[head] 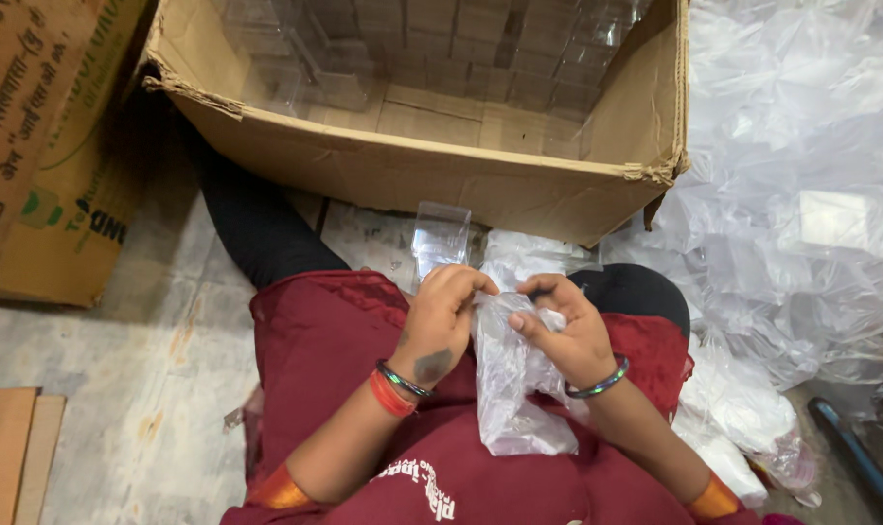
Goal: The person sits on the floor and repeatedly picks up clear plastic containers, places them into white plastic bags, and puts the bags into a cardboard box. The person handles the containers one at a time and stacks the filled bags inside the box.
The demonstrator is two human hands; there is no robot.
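I sit on the floor in a maroon garment with my hands over my lap. My left hand (443, 316) pinches the base of a small clear plastic box (440, 236) that stands upright above my fingers. A thin clear plastic bag (512, 389) hangs down between both hands, and my right hand (564, 332) grips its top edge. The two hands are close together, almost touching. Bangles and a red thread circle my wrists.
A large open cardboard carton (432, 165) stands right in front of my knees, with several clear plastic boxes stacked inside. A heap of clear plastic bags (801, 214) covers the floor to the right. Flattened printed cartons (52, 146) lean at the left.
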